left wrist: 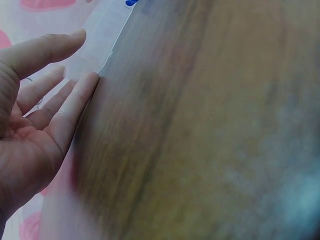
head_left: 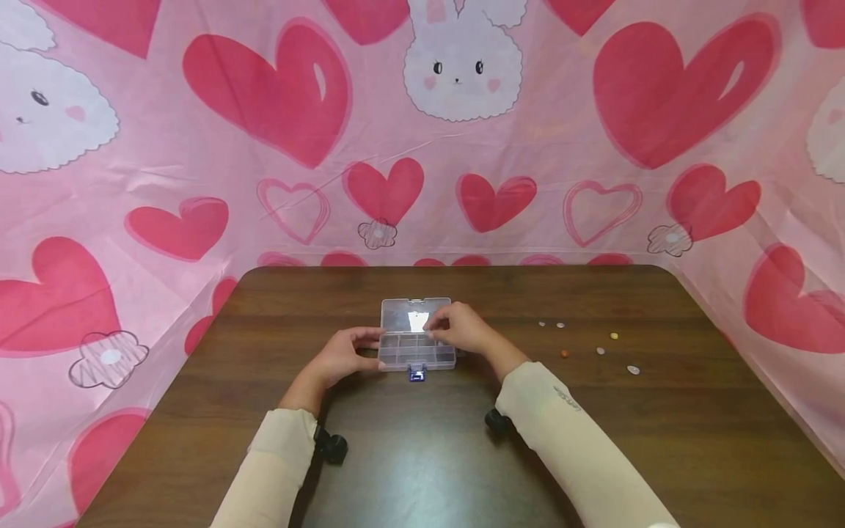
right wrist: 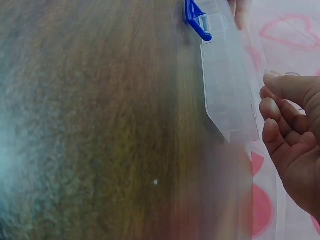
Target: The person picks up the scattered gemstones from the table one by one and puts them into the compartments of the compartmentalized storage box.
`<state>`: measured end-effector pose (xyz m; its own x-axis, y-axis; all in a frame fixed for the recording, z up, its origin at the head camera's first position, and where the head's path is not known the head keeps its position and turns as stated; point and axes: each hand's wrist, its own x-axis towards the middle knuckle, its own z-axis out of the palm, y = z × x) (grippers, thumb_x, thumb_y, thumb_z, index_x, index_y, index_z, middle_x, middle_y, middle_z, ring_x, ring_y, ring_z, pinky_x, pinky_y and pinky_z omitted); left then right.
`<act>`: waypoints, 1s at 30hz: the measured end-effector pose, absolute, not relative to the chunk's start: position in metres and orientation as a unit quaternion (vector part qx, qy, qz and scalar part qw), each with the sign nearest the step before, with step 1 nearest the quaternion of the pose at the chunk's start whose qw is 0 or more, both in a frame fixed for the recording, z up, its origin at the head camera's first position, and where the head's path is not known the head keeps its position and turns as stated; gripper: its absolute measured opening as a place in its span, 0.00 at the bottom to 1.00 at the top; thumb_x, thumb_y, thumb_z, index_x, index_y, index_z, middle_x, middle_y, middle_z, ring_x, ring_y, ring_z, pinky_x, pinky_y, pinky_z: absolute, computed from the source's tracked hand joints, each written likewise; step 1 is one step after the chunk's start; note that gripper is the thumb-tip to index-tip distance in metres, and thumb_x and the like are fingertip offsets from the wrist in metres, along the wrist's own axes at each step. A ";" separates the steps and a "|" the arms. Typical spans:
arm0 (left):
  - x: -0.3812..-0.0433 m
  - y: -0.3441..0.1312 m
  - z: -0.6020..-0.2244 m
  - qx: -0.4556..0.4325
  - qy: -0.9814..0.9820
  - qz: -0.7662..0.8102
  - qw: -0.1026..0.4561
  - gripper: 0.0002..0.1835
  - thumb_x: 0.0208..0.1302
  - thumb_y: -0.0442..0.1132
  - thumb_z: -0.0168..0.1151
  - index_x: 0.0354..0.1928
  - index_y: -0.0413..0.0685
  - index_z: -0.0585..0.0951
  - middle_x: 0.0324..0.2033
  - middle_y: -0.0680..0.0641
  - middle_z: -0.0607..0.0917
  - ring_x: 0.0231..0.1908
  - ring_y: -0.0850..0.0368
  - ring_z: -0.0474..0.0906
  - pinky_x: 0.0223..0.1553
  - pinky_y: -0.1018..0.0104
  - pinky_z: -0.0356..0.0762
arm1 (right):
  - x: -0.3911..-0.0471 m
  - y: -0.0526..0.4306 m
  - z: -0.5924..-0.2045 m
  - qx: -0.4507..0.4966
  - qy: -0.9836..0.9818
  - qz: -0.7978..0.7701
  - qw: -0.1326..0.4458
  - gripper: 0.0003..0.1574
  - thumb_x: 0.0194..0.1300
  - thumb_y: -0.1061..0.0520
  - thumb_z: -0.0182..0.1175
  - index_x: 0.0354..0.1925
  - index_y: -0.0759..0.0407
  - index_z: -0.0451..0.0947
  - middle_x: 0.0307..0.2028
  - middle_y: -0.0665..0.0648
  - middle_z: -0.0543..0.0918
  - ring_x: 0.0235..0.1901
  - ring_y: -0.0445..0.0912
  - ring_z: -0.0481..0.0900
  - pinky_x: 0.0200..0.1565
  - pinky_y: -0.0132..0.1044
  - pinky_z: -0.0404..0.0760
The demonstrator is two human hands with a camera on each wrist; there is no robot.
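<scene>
A clear plastic compartment box lies open on the table, its lid tipped back and a blue latch at the front. My left hand reaches the left end of the box. Its fingers are fairly straight, the tips right at the box wall, and the thumb is by the front corner. Above the right rear compartments is my right hand, fingers curled in. In the right wrist view, thumb and fingertips of the right hand come together, with a small pale piece showing at the tips, its kind unclear.
To the right on the brown wooden table lie several small pieces: a yellow one, an orange one and whitish ones, such as an oval piece. A pink heart-patterned cloth hangs behind the table and at both sides.
</scene>
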<state>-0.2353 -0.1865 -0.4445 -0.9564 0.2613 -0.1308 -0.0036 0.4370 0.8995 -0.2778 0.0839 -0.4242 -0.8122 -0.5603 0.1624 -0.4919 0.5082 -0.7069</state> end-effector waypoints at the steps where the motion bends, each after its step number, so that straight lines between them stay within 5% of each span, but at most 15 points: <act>1: -0.235 -0.187 -0.444 0.075 0.838 0.525 0.127 0.34 0.47 0.33 0.78 0.60 0.46 0.78 0.48 0.46 0.83 0.49 0.50 0.79 0.53 0.56 0.77 | -0.278 0.083 -0.424 -0.303 0.868 -0.390 0.046 0.06 0.59 0.65 0.68 0.37 0.62 0.86 0.31 0.51 0.85 0.30 0.41 0.76 0.34 0.32 0.79; 30: -0.238 -0.187 -0.447 0.076 0.837 0.527 0.125 0.34 0.46 0.32 0.78 0.59 0.46 0.79 0.48 0.45 0.84 0.49 0.49 0.79 0.50 0.58 0.78 | -0.263 0.100 -0.415 -0.269 0.846 -0.458 0.043 0.09 0.60 0.65 0.68 0.42 0.59 0.86 0.38 0.51 0.85 0.34 0.45 0.77 0.38 0.36 0.80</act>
